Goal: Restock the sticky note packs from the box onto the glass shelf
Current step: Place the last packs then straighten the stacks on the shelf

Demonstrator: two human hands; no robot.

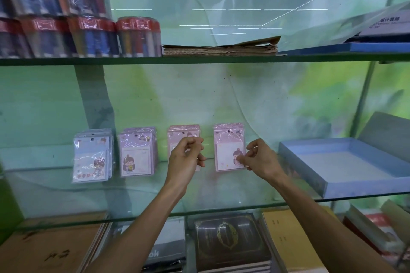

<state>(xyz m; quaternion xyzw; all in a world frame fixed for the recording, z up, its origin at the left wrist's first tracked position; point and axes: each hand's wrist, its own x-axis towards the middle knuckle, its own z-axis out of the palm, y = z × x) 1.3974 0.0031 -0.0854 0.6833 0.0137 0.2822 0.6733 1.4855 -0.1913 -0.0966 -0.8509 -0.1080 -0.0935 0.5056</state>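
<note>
Four stacks of sticky note packs stand upright in a row at the far side of the glass shelf [221,204], leaning against the back wall. The leftmost stack [92,157] is bluish; the next [137,153] is pink with a cartoon girl on the front. The third stack [184,134] is mostly hidden behind the left hand [186,157], which is raised just in front of it. The fourth stack [229,147] stands just left of the right hand [261,157], whose fingertips reach its right edge near the printed figure.

To the right on the same shelf lies an open blue box [346,166], its lid propped behind it, well apart from both hands. The shelf above carries round tubs of pens [66,13] on the left, a flat pile of brown paper [219,49] in the middle and a blue tray [366,47] on the right. Notebooks [233,244] lie under the glass. The wall behind is a mottled green and teal.

The left hand's fingers are loosely curled, thumb near forefinger; whether they touch the pack behind cannot be told. The right hand's fingers are also bent, thumb and forefinger close together at the fourth stack's edge; a true pinch cannot be confirmed.
</note>
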